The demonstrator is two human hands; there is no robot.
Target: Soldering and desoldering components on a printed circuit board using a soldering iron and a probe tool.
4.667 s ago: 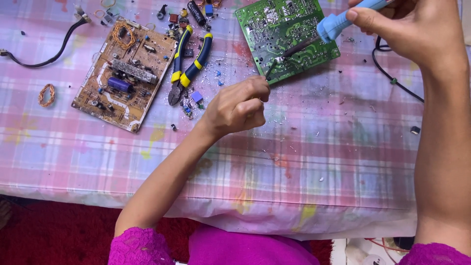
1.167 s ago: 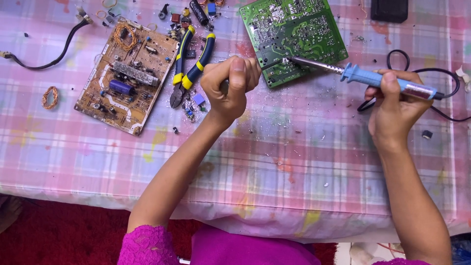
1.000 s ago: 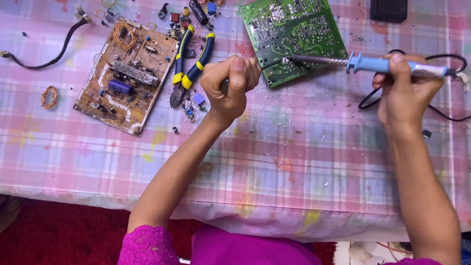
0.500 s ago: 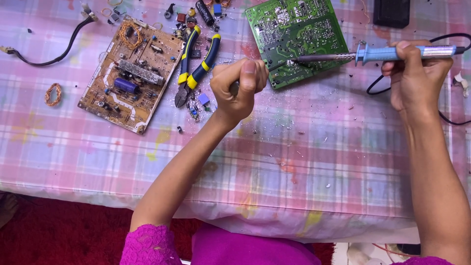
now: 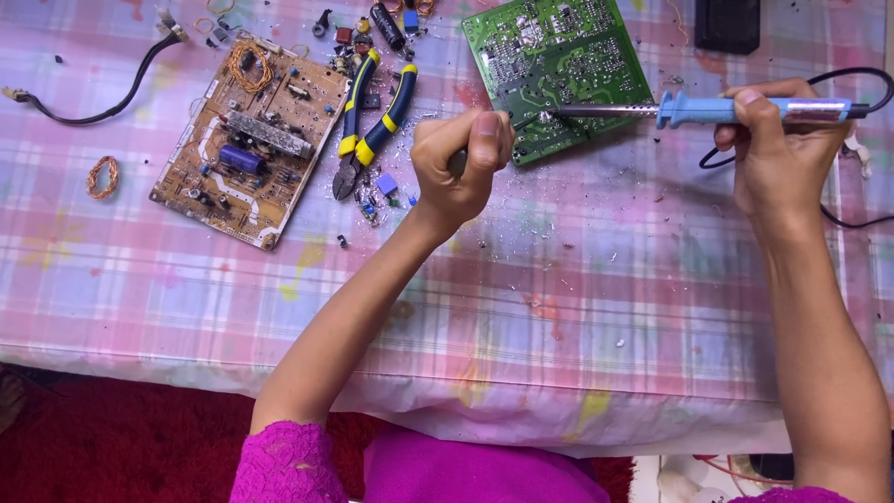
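The right hand [image 5: 782, 149] is wrapped around the blue handle of a soldering iron [image 5: 708, 111], held level over the table, its metal shaft pointing left so that the tip meets the near edge of the green circuit board [image 5: 559, 65] lying at the far middle of the pink plaid tablecloth [image 5: 559, 279]. The iron's black cord [image 5: 852, 84] loops off to the right behind the hand. The left hand [image 5: 461, 163] is clenched into a fist just beside the board's near left corner, close to the iron's tip; a sliver of something dark and thin shows between the fingers, but it is too hidden to say what it is. Left of that fist lie pliers with blue and yellow handles [image 5: 372, 126], jaws pointing toward the near side, with small loose components scattered around them. Further left sits a brown circuit board [image 5: 247, 140], tilted, with a copper coil at its far corner. A black cable [image 5: 102, 102] curves at the far left, and a small ring of copper wire [image 5: 102, 175] rests near it.
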